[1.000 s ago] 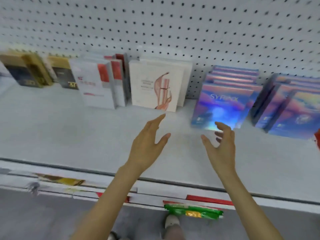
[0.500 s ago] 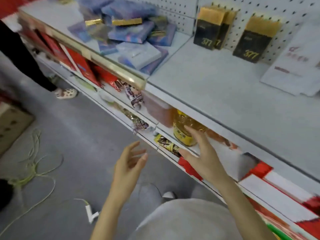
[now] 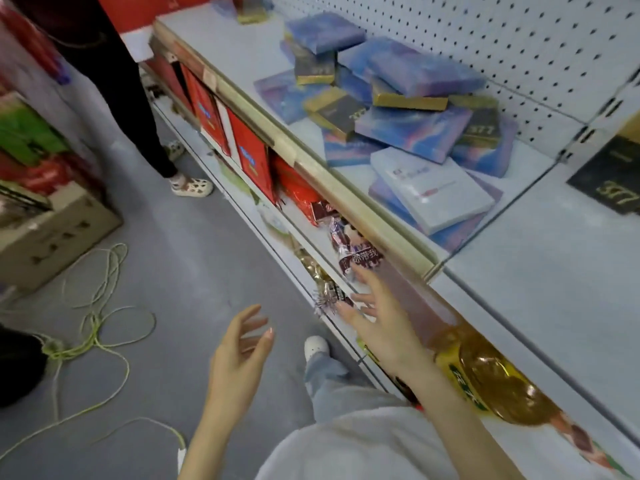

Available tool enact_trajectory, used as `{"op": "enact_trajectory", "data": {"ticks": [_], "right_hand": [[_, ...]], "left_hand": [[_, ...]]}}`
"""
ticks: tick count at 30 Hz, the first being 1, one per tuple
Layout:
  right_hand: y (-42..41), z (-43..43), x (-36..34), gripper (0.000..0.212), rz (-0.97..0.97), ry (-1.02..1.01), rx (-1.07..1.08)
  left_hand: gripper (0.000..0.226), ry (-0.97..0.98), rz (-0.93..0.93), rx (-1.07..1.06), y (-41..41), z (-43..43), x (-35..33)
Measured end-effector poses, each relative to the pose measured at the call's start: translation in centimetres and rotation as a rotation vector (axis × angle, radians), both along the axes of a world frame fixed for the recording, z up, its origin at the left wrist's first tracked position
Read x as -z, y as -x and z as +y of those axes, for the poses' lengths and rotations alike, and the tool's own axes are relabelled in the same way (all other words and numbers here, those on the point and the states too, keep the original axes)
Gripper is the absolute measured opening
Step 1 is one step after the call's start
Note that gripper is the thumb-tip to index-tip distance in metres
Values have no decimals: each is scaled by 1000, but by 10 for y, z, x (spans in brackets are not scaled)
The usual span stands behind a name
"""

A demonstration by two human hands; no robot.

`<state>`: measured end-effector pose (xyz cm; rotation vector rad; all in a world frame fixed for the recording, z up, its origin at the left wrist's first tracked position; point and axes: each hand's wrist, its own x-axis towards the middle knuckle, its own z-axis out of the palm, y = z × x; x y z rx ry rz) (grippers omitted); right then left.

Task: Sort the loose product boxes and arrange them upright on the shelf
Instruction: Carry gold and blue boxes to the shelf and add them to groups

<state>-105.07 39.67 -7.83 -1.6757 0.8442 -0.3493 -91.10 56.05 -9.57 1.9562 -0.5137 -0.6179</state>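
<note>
A loose heap of flat boxes (image 3: pixel 408 112) lies on the left bay of the grey shelf (image 3: pixel 540 278): blue-purple ones, black-and-gold ones, and a pale white box (image 3: pixel 433 192) at the near edge. A black-and-gold box (image 3: pixel 609 174) stands upright at the far right. My left hand (image 3: pixel 239 358) hangs open over the floor, well below the shelf. Fingers spread and holding nothing, my right hand (image 3: pixel 384 320) is in front of the lower shelf edge, below the heap.
Red packs (image 3: pixel 249 150), snack packets (image 3: pixel 356 254) and a yellow oil bottle (image 3: pixel 491 375) fill the lower shelves. Another person's legs (image 3: pixel 138 109) stand at the aisle's far left. A cardboard box (image 3: pixel 52 233) and green cable (image 3: pixel 97 327) lie on the floor.
My view has swung left from the upright boxes to the loose heap, which is now nearer. Both hands stay open and have dropped below shelf level.
</note>
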Motion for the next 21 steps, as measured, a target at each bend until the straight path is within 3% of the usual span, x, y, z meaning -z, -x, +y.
{"op": "enact_trajectory", "data": {"ticks": [9,16,21], "right_hand": [[-194,-93,-26,55,-77,-15,-38],[-309,-146,-33,56,-70,-10,-41],[-400,-185,-37,52,-122,0,71]], "left_hand": [[34,-5,-99,-49,-200,-102,-44],[34,-15,35,-43,-284,-151,-18],[33,18,69,-24,-396,-202,-10]]}}
